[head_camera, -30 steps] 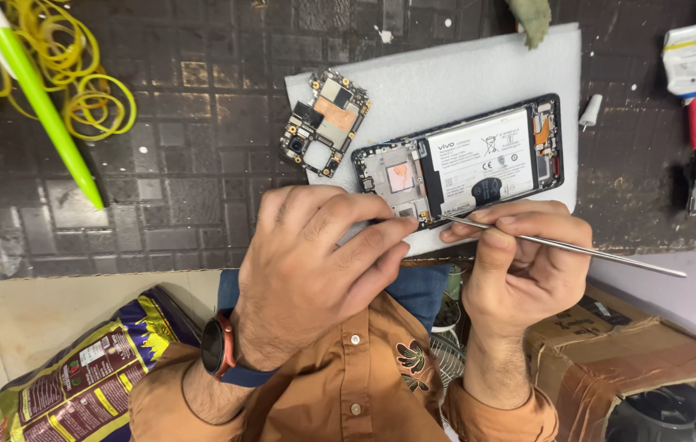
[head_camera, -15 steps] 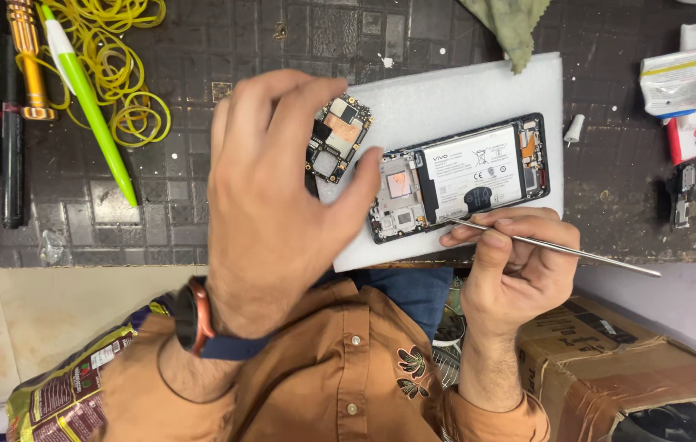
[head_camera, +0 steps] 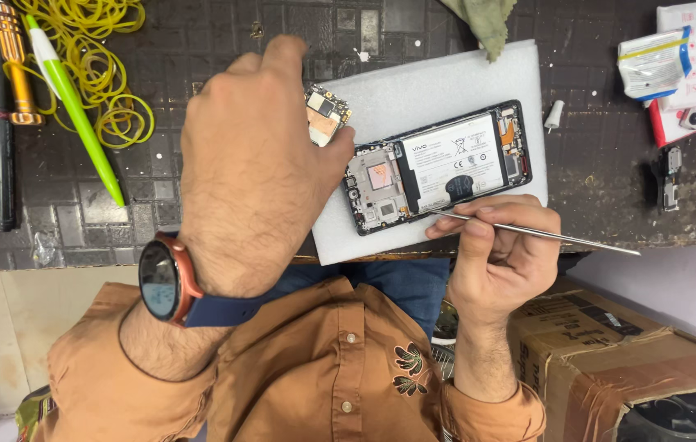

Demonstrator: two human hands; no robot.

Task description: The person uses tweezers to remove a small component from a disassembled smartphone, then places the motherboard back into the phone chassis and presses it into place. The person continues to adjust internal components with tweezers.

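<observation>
Left hand (head_camera: 258,164) fingers pinch small green circuit board (head_camera: 327,115), right hand (head_camera: 499,245) grips thin metal pick (head_camera: 528,232) beside opened black phone (head_camera: 438,164); best lift board slowly, pick steady.

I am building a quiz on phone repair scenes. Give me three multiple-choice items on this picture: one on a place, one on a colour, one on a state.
1. Where does the opened phone lie?
A. on the white foam pad
B. on the cardboard box
C. on the person's lap

2. What colour are the rubber bands?
A. red
B. yellow
C. blue

3. What is the right hand doing?
A. resting empty
B. holding a thin metal tool
C. holding the green pen

Answers:
1 A, the phone sits fully on the pad.
2 B, the loops beside the green pen are yellow.
3 B, the fingers pinch the tool, its tip at the phone's edge.
</observation>
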